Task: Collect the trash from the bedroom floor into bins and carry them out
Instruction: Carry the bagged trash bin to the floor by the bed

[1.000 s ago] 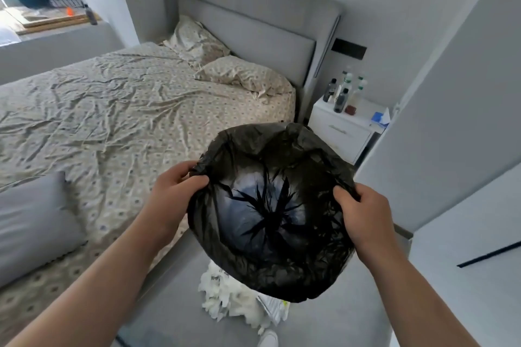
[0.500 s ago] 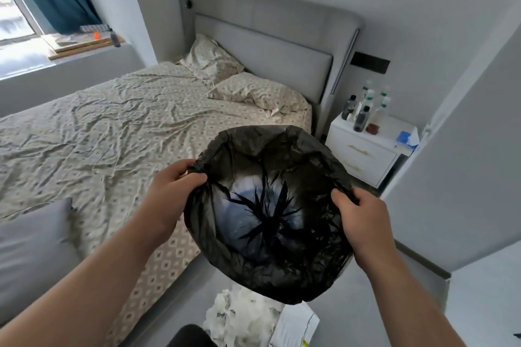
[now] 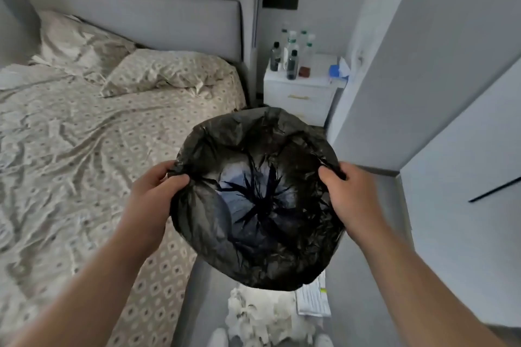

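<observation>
A bin lined with a black plastic bag (image 3: pixel 258 200) is held up in front of me at chest height, its open mouth facing me. My left hand (image 3: pixel 153 191) grips the left side of its rim, thumb inside over the bag. My right hand (image 3: pixel 353 194) grips the right side the same way. The bin looks empty inside. Below it on the grey floor lies a heap of crumpled white paper trash (image 3: pixel 262 315) and a flat printed paper (image 3: pixel 313 298). The bin hides part of this trash.
The bed (image 3: pixel 93 155) with patterned sheets and two pillows fills the left. A white nightstand (image 3: pixel 303 93) with several bottles stands at the back by the wall. A grey wardrobe wall (image 3: pixel 423 65) closes the right. The floor strip between bed and wardrobe is narrow.
My view has swung right and moved closer to the nightstand; the window has left the frame. Both hands keep the same hold on the bin.
</observation>
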A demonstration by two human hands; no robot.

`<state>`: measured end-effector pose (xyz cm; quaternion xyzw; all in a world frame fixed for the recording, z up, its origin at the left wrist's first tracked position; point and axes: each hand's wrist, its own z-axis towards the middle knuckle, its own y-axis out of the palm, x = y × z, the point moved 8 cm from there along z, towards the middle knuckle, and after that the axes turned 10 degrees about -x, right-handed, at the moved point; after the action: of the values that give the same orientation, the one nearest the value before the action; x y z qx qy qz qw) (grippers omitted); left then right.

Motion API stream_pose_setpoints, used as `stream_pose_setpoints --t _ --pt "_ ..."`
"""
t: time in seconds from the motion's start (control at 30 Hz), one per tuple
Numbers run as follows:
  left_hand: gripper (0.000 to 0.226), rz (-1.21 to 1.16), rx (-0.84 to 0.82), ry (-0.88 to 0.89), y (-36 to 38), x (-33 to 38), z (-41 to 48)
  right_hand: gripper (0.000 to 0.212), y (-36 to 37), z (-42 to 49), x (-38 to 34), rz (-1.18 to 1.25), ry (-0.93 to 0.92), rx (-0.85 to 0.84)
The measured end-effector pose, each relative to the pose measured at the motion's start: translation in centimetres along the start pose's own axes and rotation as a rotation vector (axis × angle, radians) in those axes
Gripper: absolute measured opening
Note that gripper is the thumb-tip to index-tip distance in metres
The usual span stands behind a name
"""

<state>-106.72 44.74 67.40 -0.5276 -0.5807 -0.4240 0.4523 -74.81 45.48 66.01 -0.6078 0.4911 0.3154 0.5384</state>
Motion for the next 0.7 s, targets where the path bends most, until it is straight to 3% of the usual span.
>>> stream_pose_setpoints --t 0.27,0.7 --pt "0.034 -0.075 -0.060 -0.057 -0.6 -11.2 7.3 0.036 4.1 2.8 9.6 -0.080 0.103 0.111" --pt "0.029 -0.104 -0.024 0.017 2.8 -40.8 15.6 0.030 11.0 12.2 37.2 -0.148 0.019 0.117"
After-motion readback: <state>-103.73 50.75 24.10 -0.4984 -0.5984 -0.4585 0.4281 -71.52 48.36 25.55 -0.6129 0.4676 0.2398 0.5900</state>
